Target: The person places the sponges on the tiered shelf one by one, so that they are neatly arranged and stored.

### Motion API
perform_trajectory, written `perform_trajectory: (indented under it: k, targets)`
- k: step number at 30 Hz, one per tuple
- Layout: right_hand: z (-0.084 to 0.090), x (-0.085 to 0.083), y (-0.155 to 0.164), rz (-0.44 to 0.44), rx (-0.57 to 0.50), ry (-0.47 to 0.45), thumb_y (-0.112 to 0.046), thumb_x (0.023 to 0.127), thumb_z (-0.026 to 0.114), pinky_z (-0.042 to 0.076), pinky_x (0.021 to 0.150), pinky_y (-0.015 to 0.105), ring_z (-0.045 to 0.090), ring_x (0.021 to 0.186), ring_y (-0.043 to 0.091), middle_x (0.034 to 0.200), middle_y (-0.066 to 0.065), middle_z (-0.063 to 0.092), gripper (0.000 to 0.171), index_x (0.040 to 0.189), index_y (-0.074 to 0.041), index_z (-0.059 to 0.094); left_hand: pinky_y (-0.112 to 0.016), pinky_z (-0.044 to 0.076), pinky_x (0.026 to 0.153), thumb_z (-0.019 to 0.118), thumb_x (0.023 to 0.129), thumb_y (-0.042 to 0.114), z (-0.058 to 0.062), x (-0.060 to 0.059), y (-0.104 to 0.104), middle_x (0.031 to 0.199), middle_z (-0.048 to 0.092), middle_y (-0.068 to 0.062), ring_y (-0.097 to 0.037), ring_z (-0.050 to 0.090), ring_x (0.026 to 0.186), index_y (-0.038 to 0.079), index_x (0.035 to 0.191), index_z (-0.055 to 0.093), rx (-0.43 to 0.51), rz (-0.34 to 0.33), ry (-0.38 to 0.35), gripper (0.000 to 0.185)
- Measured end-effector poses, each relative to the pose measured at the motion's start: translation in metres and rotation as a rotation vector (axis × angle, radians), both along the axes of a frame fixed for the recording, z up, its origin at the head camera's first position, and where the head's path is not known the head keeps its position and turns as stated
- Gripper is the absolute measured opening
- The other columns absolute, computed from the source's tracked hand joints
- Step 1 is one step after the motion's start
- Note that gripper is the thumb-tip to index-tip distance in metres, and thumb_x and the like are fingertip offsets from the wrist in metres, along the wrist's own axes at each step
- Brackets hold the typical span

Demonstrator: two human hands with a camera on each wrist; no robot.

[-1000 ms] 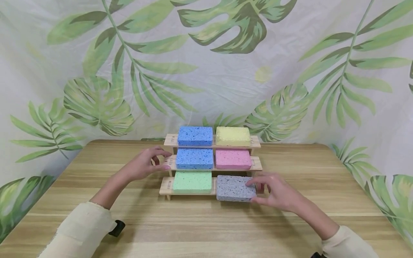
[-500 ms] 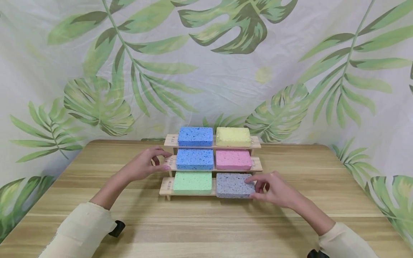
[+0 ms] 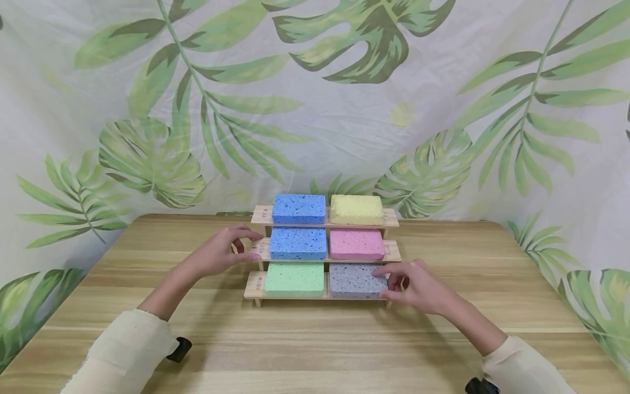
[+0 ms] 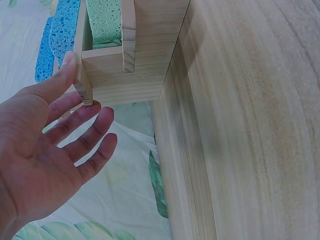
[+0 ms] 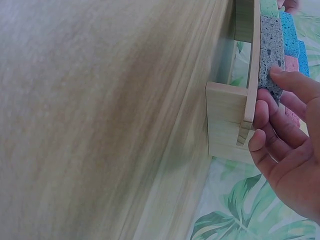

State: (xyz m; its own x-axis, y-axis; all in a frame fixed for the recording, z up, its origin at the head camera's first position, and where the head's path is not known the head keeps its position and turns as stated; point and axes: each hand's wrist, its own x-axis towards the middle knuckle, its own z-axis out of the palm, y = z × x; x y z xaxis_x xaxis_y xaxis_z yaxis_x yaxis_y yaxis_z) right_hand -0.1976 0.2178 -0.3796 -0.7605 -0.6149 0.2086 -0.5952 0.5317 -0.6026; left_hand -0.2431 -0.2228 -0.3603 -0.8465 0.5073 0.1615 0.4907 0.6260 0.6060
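Note:
A three-tier wooden rack [image 3: 255, 280] bears sponges in two columns. My left hand [image 3: 216, 250] grips the left end of its middle tier; in the left wrist view the thumb [image 4: 64, 70] lies on the board and fingers curl under it. On the bottom tier, a grey sponge [image 3: 354, 282] sits flat to the right of a green sponge [image 3: 294, 280]. My right hand [image 3: 418, 287] pinches the grey sponge's right end. A blue sponge [image 3: 297, 243] and a pink sponge [image 3: 356, 244] share the middle tier. Up top are another blue sponge [image 3: 298, 209] and a yellow sponge [image 3: 356, 209].
The rack stands toward the back of a wood-grain table [image 3: 295, 350]. Behind the table hangs a leaf-patterned cloth [image 3: 339, 131]. Both forearms wear pale sleeves, with a black piece [image 3: 179, 349] by the left cuff.
My right hand has moved the grey sponge back and slightly left, from overhanging the bottom tier's front edge to lying in line beside the green one. The left hand keeps its hold.

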Motion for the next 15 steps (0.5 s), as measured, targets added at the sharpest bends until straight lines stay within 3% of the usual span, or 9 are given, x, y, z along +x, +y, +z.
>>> perform_trajectory:
  k: [15]
  targets:
    - [0.0016,-0.0003,-0.0012,-0.002,-0.006,-0.020,-0.008,0.086,0.084,0.054,0.059,0.026,0.056,0.062,0.001,0.072,-0.009,0.068,0.035,0.117,0.004,0.074,-0.029,0.051,0.065,0.079,0.094,0.021,0.0004,0.0004,0.0008,0.119,0.067,-0.015,-0.015,0.062,0.082,-0.005,0.130,0.067,-0.009,0.002,0.006,0.046]
